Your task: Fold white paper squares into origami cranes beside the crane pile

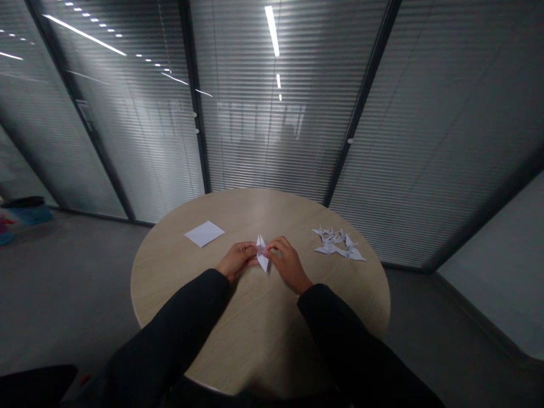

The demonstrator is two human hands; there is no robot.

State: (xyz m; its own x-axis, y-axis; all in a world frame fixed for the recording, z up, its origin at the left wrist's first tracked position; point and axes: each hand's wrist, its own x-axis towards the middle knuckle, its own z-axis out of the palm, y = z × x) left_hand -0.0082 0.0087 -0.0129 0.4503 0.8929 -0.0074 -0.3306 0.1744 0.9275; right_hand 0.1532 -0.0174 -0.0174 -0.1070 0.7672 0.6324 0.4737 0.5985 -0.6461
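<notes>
Folded paper: in front of the person, near the middle of the desk; narrow and white, its far end split into two tips, its near end a single point. Whether it touches the desk is unclear.
Left hand: grip closed on the paper's left side, probably to steady it.
Right hand: grip pinching the right side with thumb and fingertips, a light hold that seems suited to handling a small fold precisely.
Both sides held: opposed hands likely keep the thin piece from turning; the fingers hide part of its middle.
Flat paper: left and farther off, apart from the left hand, seemingly set there to keep it within reach. Whether it is one sheet or several is hard to tell.
Cranes: a loose white cluster to the right, beyond the right hand, apparently grouped aside; too jumbled to count.
In the way: nothing lies between the hands; both side piles sit clear of the sleeves.
Beyond: blinds behind glass, past the desk's far edge.
</notes>
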